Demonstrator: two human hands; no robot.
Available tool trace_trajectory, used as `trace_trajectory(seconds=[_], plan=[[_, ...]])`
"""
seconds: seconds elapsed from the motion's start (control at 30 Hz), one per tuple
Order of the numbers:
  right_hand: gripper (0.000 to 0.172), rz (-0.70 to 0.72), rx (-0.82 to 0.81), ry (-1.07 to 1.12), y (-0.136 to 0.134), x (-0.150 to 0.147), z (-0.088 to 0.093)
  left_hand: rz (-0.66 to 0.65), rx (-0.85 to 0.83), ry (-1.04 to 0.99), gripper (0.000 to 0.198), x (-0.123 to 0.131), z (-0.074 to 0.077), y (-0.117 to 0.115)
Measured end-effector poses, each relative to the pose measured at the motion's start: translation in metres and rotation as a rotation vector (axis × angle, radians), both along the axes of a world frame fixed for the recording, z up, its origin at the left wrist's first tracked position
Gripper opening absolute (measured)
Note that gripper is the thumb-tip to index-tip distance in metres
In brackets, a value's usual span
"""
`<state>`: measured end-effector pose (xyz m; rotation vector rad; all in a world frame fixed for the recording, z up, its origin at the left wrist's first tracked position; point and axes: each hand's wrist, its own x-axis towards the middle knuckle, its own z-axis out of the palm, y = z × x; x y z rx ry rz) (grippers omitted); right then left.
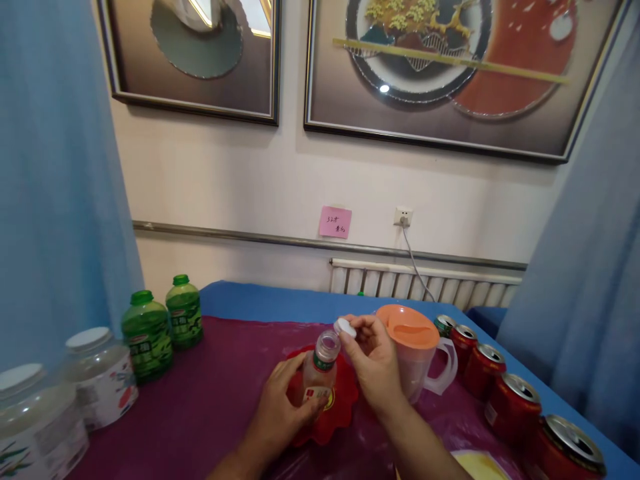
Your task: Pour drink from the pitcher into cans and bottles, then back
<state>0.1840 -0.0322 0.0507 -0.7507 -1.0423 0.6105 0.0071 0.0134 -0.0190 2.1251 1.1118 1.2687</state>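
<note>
My left hand [283, 403] is wrapped round a small clear bottle [319, 373] with a red and green label, holding it upright over a red plate [340, 407]. The bottle's neck is uncapped. My right hand [373, 363] pinches a small white cap [345, 327] just above and right of the bottle's mouth. A clear pitcher with an orange lid [407, 328] stands right behind my right hand.
Two green bottles [163, 327] and two clear white-lidded jars [97, 373] stand on the left. A row of red cans [513, 400] lines the right edge. A purple cloth [210, 400] covers the blue table. A yellow dish [480, 463] sits near the bottom.
</note>
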Motion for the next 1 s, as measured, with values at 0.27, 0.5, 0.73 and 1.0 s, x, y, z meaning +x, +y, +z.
trace_trajectory(seconds=[0.27,0.5,0.73,1.0], plan=[[0.024,0.094,-0.057,-0.176,-0.002,0.001,-0.006,-0.004,0.045,-0.011,0.062,-0.003,-0.005,0.002],[0.027,0.025,0.003,-0.319,-0.004,0.008,-0.011,0.000,0.090,-0.006,0.061,-0.003,-0.008,0.005],[0.039,-0.085,0.169,-0.549,-0.010,0.014,-0.005,0.007,0.116,-0.001,0.062,-0.002,-0.005,0.001],[0.039,-0.059,0.153,-0.620,-0.012,0.020,-0.004,-0.017,0.086,0.024,0.060,-0.003,0.003,-0.006]])
